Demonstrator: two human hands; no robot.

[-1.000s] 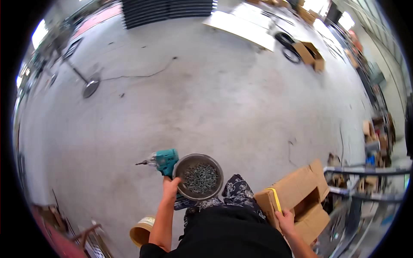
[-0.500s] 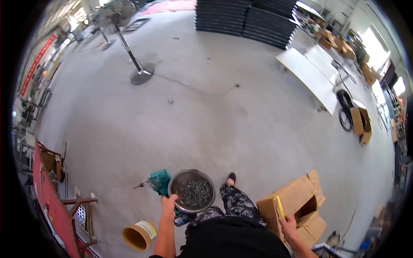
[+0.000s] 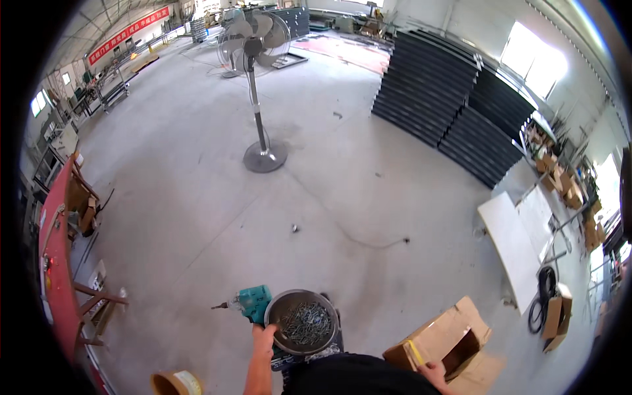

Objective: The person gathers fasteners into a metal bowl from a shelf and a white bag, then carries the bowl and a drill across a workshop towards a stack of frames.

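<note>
My left hand (image 3: 263,340) is closed on the rim of a round metal bowl (image 3: 281,301), thumb over the edge. Inside the bowl lies a heap of small dark screws (image 3: 307,324). Tight against the bowl's left side is a teal cordless drill (image 3: 255,301), its bit pointing left. Its handle runs down behind the bowl and my hand, and the same hand seems to grip it. On the right, my right hand (image 3: 432,372) is closed at a yellow strap (image 3: 416,353) round an open cardboard box (image 3: 431,334), which hangs beside my body, tilted.
A standing fan (image 3: 253,46) is ahead, its cord (image 3: 342,230) trailing over the floor. Dark stacked panels (image 3: 441,99) stand at far right, and a white board (image 3: 510,247) nearer. A red-topped table (image 3: 56,257) is at left; a yellowish bucket (image 3: 172,383) sits at lower left.
My view has tilted up and turned somewhat left, so the fan and stacked panels appear lower and farther right. The bucket has slid toward the lower edge. Both hands keep their holds.
</note>
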